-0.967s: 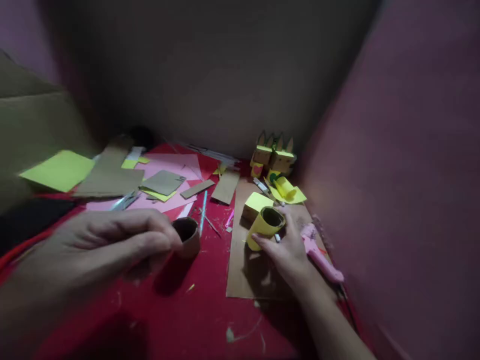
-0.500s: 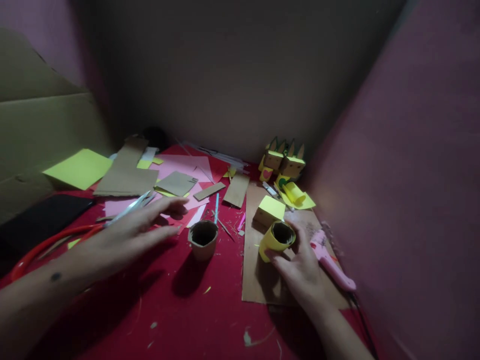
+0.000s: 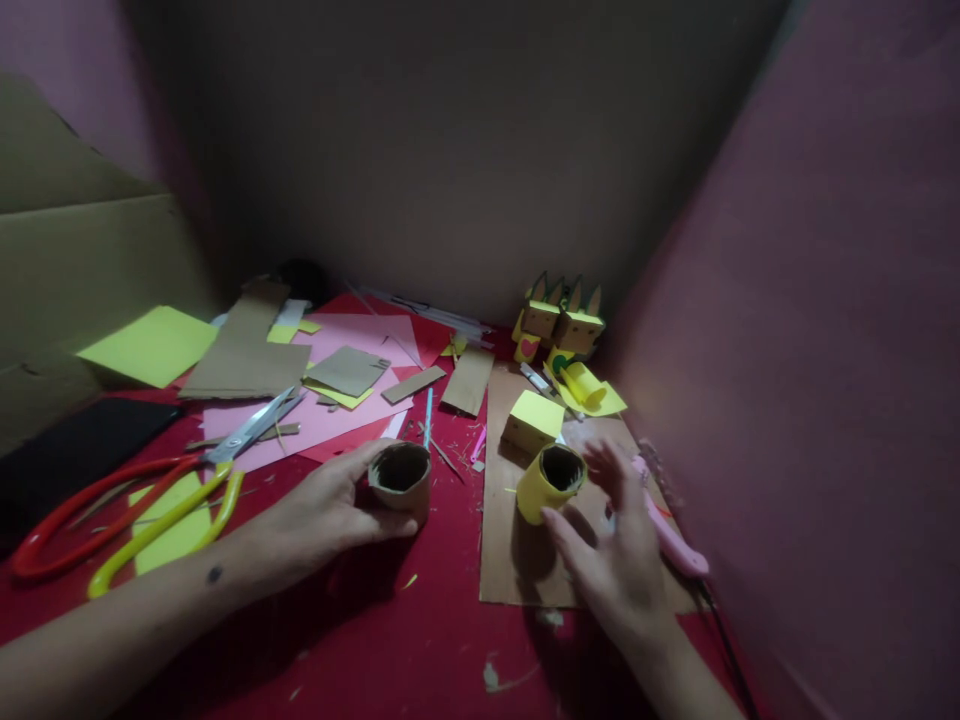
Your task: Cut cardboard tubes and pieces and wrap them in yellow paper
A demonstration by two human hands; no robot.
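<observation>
On the red tabletop [image 3: 420,640], the person's left hand [image 3: 337,508] curls around a short brown cardboard tube [image 3: 420,497], thumb on the near side and fingers behind the left of its rim. The tube stands left of centre with its open mouth up. The right hand [image 3: 622,560] is spread wide beside a yellow tube [image 3: 535,492]; its thumb is right at the tube's lower side, though I cannot tell whether it touches, and its fingers are held clear to the right. That yellow tube leans a little to the right on a flat cardboard board [image 3: 496,545], just nearer than a small box with a yellow top [image 3: 535,416]. Right of the right hand lies a pink glue gun [image 3: 681,547], partly hidden by the fingers. At the far right, two eared cardboard figures [image 3: 559,325] stand beyond a curled yellow paper [image 3: 583,386]. To the left, open scissors [image 3: 227,466] with red and yellow handles lie near a black flat object [image 3: 82,450], and farther back pink paper sheets [image 3: 367,330] spread beneath cardboard scraps [image 3: 346,370].
</observation>
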